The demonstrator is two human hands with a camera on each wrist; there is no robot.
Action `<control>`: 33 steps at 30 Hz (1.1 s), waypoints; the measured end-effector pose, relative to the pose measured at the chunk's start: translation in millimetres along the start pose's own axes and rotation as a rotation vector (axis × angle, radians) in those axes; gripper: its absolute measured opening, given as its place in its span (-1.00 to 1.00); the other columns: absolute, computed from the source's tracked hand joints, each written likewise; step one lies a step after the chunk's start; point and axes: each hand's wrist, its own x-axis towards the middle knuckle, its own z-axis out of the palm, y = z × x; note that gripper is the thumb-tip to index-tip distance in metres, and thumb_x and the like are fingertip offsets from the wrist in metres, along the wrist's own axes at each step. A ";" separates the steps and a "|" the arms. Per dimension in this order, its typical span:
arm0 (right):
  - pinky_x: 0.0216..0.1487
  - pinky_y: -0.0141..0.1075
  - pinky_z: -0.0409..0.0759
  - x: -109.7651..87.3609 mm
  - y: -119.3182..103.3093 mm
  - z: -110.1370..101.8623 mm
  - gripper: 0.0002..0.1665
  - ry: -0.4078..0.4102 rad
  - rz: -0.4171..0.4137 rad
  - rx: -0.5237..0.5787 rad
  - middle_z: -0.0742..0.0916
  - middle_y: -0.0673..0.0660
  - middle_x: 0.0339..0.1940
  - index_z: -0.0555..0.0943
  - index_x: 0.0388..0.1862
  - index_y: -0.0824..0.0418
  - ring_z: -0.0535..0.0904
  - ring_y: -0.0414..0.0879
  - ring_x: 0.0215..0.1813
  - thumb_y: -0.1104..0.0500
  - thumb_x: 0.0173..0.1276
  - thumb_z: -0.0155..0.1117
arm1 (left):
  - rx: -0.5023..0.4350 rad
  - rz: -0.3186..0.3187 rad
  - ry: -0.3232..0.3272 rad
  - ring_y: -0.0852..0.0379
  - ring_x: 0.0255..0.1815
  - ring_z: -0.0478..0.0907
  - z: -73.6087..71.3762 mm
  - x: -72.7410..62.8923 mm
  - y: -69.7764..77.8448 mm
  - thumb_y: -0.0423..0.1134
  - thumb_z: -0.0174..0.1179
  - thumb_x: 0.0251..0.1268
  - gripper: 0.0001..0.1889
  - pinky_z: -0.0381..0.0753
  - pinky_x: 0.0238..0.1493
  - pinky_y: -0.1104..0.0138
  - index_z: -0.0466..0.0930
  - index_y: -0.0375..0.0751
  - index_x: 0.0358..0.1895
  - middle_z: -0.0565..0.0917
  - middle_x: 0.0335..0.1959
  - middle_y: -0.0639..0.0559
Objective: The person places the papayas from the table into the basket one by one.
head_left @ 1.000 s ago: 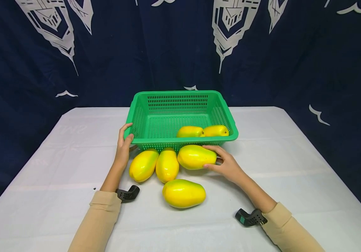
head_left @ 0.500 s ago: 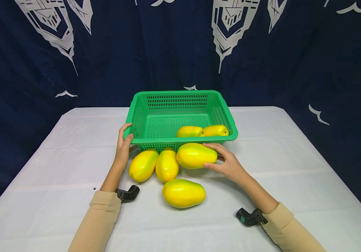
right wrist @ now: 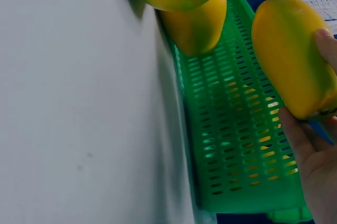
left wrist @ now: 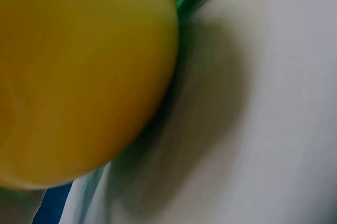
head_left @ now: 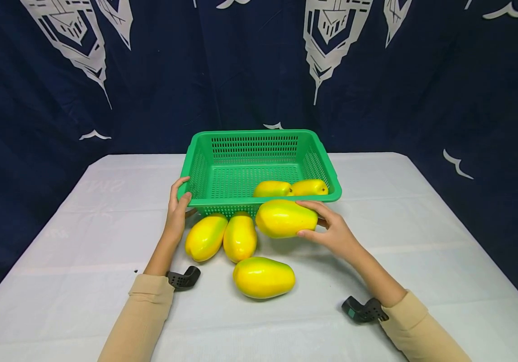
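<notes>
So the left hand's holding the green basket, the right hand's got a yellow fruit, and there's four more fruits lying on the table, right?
Not four: the head view shows three more fruits lying on the table. The left hand is holding the green basket and the right hand has a yellow fruit, as you said.

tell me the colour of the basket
The basket is green, best seen in the head view.
</notes>
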 end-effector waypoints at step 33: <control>0.07 -0.63 0.39 21.8 -6.2 -21.8 -0.31 0.403 0.000 -0.079 0.41 0.07 0.24 0.31 0.30 -0.04 0.33 -0.27 0.14 0.14 0.17 0.28 | -0.033 0.001 0.013 -0.18 0.27 0.12 -5.2 9.4 -19.8 -0.20 -0.26 0.34 -0.50 0.24 0.20 -0.20 0.01 -0.06 0.35 -0.07 0.43 -0.07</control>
